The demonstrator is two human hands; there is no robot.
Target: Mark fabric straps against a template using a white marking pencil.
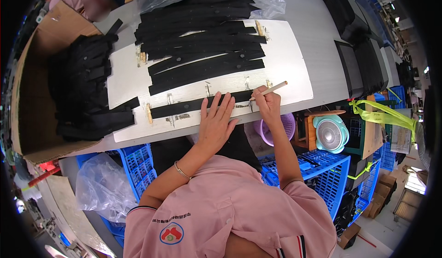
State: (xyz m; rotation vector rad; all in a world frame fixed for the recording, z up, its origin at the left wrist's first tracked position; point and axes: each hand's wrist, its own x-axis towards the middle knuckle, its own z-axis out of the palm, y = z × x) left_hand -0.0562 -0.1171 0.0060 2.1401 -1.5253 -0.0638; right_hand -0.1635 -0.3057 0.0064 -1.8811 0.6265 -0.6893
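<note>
A black fabric strip [184, 106] lies across the near part of a white board [285, 55]. My left hand [216, 120] rests flat on the strip with its fingers spread, pressing near its middle. In my right hand [267, 102] is a pale pencil-like marker [277, 87], gripped between the fingers. Its lower end is at the strip's right end, mostly covered by my fingers. Beyond my hands, several more black strips [207, 69] with small round marks lie in rows on the board.
At the left a cardboard box [27, 96] holds a heap of black strips [78, 87]. Clear plastic [269, 2] lies at the back. Black padded pieces [363, 64] sit on the table's right. Below are blue crates [329, 175], a purple basket [283, 126] and a small teal fan [331, 134].
</note>
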